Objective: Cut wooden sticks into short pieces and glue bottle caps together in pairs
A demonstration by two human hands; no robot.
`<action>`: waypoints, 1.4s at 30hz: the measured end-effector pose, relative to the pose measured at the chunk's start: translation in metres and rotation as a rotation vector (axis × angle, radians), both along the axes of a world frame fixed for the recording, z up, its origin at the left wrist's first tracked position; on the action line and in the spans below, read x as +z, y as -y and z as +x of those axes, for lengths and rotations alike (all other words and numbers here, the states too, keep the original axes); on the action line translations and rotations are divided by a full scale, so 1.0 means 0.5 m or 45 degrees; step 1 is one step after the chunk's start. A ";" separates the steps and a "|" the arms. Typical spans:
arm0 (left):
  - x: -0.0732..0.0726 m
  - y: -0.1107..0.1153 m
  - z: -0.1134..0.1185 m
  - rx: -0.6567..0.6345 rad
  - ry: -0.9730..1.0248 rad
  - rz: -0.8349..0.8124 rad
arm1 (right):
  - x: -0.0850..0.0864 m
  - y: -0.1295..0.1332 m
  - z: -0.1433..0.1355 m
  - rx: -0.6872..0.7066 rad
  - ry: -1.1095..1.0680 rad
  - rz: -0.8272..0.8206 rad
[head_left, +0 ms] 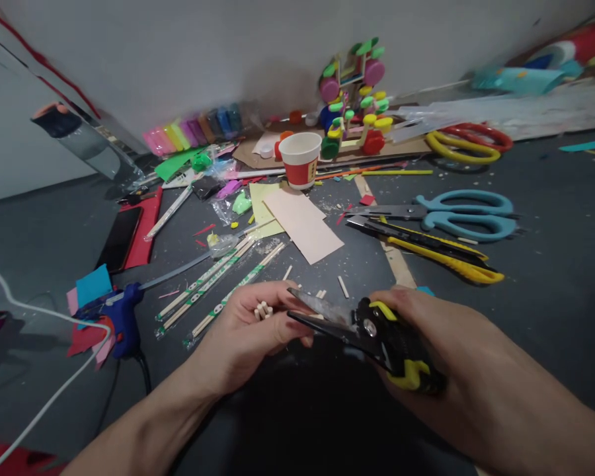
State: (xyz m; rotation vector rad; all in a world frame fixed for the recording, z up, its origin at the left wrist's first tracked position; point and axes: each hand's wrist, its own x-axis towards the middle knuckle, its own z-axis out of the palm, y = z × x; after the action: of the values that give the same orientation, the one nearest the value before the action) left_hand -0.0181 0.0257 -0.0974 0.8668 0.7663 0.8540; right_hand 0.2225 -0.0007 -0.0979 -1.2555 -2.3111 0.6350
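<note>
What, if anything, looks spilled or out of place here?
Pale crumbs litter the dark tabletop right of the paper cup, like spilled debris. A short stick piece lies loose near the right hand, and the pale pink sheet sits askew over the yellow one.

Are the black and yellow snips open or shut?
Open. The snips in the right hand have their blades spread, with a gap between the tips by the left hand.
</note>
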 end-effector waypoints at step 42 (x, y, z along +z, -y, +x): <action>0.007 0.010 0.007 0.108 -0.145 0.153 | 0.014 -0.003 0.004 -0.051 -0.029 -0.240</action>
State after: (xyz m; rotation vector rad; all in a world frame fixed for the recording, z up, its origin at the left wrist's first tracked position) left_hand -0.0146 0.0205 -0.0938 1.0017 0.8632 0.9390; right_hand 0.2243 0.0005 -0.0910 -1.3665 -2.2443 0.8658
